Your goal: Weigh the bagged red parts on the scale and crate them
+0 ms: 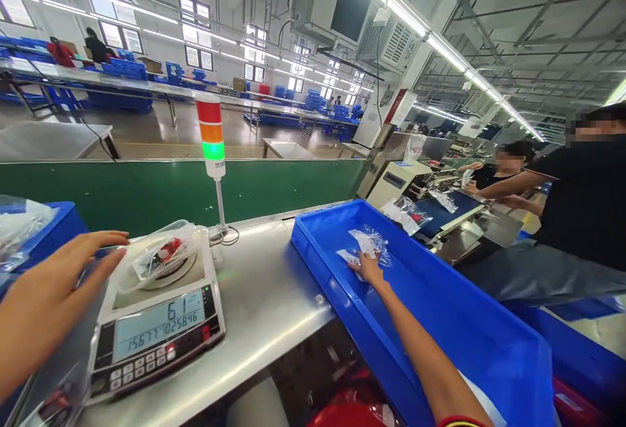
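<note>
My left hand [53,283] hovers open, fingers stretched out, just left of a digital scale [156,332]. A clear plastic packet with a red part [161,254] lies on the scale's round pan; the display reads 61. My right hand [366,267] reaches into a long blue tray [469,336] and rests on a clear packet with a white label [366,244] on the tray's floor. Its fingers are mostly hidden under the packet.
A signal tower lamp [212,133], lit green, stands behind the scale on the steel table [274,296]. A green conveyor belt [161,189] runs behind. A blue bin with bags [34,228] sits at the left. Two seated people [577,218] work at a machine on the right.
</note>
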A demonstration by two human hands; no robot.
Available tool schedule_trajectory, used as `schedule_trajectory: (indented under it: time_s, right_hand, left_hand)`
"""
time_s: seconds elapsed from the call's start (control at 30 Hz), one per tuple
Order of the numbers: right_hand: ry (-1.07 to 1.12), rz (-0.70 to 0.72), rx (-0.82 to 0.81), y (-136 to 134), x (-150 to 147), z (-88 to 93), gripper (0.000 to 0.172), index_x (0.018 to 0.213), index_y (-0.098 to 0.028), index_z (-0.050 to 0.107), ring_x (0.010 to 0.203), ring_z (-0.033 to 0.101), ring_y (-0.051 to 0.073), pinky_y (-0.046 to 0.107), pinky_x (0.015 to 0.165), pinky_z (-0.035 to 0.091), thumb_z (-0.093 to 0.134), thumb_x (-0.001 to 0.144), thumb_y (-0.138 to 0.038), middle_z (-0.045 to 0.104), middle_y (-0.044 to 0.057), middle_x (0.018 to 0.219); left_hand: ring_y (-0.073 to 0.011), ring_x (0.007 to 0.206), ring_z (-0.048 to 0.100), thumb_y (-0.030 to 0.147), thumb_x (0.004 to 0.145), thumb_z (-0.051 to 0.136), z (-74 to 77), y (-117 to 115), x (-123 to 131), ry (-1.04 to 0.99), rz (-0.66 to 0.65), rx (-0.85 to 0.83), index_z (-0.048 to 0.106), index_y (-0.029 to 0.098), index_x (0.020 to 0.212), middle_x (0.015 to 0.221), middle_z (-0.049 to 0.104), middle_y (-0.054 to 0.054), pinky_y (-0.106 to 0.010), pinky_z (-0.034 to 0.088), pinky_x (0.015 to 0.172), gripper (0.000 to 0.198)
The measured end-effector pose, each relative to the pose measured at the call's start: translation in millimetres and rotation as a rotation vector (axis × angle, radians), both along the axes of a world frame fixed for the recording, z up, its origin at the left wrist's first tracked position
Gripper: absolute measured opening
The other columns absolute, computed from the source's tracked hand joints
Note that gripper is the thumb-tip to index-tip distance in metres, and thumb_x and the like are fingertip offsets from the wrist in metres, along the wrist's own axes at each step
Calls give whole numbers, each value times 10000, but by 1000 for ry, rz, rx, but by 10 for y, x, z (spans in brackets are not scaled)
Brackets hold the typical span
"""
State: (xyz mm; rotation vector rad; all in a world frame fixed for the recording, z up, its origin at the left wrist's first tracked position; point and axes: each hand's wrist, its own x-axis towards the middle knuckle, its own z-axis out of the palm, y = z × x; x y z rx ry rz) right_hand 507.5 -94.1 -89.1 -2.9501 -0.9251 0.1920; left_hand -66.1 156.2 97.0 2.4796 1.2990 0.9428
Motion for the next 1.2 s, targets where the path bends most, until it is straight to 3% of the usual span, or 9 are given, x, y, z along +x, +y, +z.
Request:
schedule_trajectory:
  time_s: [0.13,0.27,0.4,0.53,0.63,0.83,1.03,1.2]
  right_hand:
    - [-2,64,30,-43,46,61,432,1418,-185,552,1276,564,321,404,1052,443,571,1002,-300,597,153,1384]
    - [-35,39,42,-93,219,202,422,1417,-218,562,1335,508,329,421,1110,382,531,1027,-378,513,148,1473]
    - [-29,-77,3,-40,295,183,478,1398,-257,572,1313,517,395,510,1035,441,572,997,-519,443,170,1519]
    - [-34,-117,-31,76,164,45,446,1408,-259,528,1225,582,411,528,926,511,572,1000,-433,465,178,1488]
    - [-92,-90,-38,105,-4,-4,452,1435,-230,489,1224,578,400,505,919,523,552,995,-307,460,196,1467]
    - [-206,28,-83,-52,-324,-14,464,1419,-193,500,1258,544,416,498,921,525,552,959,-220,496,229,1375]
    - [-145,81,-152,-150,-119,-153,429,1340,-133,505,1114,668,357,446,928,524,455,1007,-399,617,216,1233]
    - [-204,133,-204,-142,-80,-90,320,1264,-151,502,1000,717,363,427,825,545,364,1004,-277,672,194,1110]
  left_hand:
    - [-337,981,678,735,784,313,51,-115,392,-18,-21,-149,628,255,1022,1119,696,-62,-468,491,942,622]
    - [-324,1047,664,708,808,308,-37,-67,536,-18,-32,-170,626,246,1033,1164,695,-69,-422,480,912,604]
    - [-330,1058,658,717,795,323,-153,-26,539,-42,-27,-179,644,250,1021,1177,702,-71,-421,474,919,610]
    - [-335,1032,661,718,790,325,-202,-74,461,-43,-4,-186,650,260,1001,1145,714,-64,-426,486,899,600]
    - [-317,999,670,677,811,338,-205,-113,389,-60,2,-192,639,257,990,1137,710,-57,-424,495,918,547]
    - [-307,1042,639,583,882,346,-188,-170,397,-113,-50,-131,618,229,966,1113,701,-86,-435,492,963,455]
    - [-275,1059,625,476,959,353,-298,-167,452,-161,-141,-137,619,224,966,1106,697,-79,-415,496,967,366]
    - [-277,1075,604,322,963,408,-323,-59,515,-35,-57,-124,609,206,948,1094,676,-84,-410,492,949,233]
